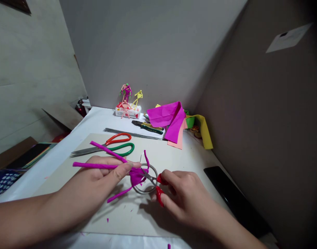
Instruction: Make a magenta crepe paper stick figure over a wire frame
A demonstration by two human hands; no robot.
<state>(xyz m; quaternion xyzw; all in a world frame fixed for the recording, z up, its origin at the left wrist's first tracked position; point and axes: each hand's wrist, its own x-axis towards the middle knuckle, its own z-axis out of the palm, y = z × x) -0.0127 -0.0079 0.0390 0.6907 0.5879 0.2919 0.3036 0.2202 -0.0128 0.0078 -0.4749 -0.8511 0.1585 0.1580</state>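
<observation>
My left hand (103, 173) pinches a magenta crepe-paper wire figure (117, 165), its wrapped limbs sticking out to the left and downward. My right hand (183, 193) grips small red-handled scissors (150, 178), whose blades meet the magenta paper at the figure's middle. A round metal ring (141, 190) lies under them on the grey cutting board (158, 155).
Two large scissors, red-handled (117, 138) and green-handled (122, 148), lie behind my hands. Further back are a wire bundle (132, 134), pliers (148, 127), crepe paper sheets (171, 119) and finished wire figures (128, 98) on a white box. A black phone (231, 197) lies at right.
</observation>
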